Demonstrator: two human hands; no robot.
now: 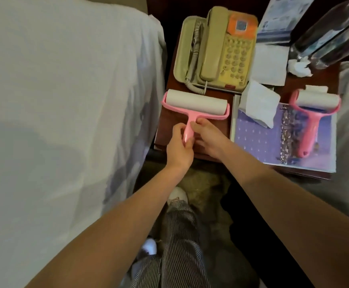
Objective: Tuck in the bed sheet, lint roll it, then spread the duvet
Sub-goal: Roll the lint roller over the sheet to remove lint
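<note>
From my remote seat I see both hands on one tool. The left hand has its fingers curled round the lower end of the handle of a pink lint roller. The right hand is just beside it, thumb and fingertips pinching the same handle higher up, near the neck. The roller's white roll is just beyond the fingertips and seems to rest on the dark wooden table. Farther ahead of the hands is a beige telephone, its handset lying in the cradle and its coiled cord running down the side. Left of the left hand, the white bed sheet covers the mattress and hangs down its side, close to the table's edge. Right of the right hand, an open ring binder with purple pages lies on the table. It carries a second pink lint roller, and a folded white tissue overlaps its upper corner. Beyond that, far to the right of my hands, are two clear bottles. I cannot tell what, if anything, is in them. A crumpled tissue lies at their base, with a white sheet of paper beside it. Below my forearms I see striped trousers.
</note>
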